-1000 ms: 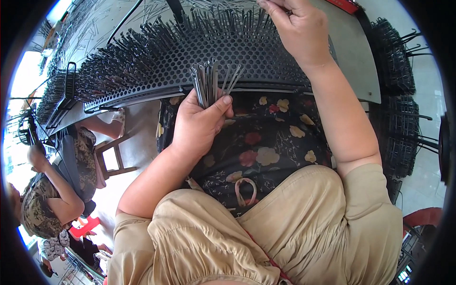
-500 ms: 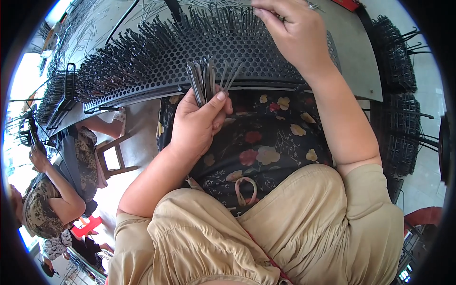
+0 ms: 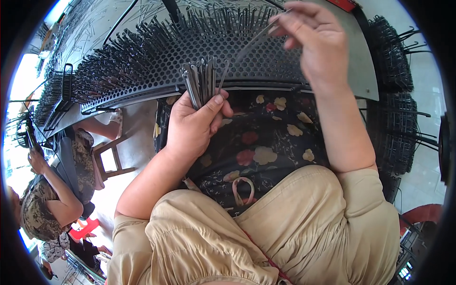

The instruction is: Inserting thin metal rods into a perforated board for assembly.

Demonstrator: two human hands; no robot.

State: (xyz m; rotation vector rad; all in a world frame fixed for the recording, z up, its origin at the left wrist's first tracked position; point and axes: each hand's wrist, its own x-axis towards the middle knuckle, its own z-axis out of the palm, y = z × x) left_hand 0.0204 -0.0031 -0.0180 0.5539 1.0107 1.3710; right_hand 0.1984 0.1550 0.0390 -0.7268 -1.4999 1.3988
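Note:
My left hand is closed round a bundle of thin dark metal rods, held upright in front of the near edge of the black perforated rack. One rod leans apart from the bundle beside my fingers. Over the right part of the rack, my right hand pinches one thin metal rod by its upper end. It slants down to the left and is smeared by motion. Many similar dark rods stand in the rack's holes along its far and left parts.
Loose rods lie scattered on the grey table. Dark wire-like pieces hang in stacks at the right. A person works at the far left, near a wooden stool. A floral black cloth covers my lap.
My right hand has moved right and now shows a rod between its fingers. Fewer loose rods fan out beside the left hand's bundle. The left hand has barely moved.

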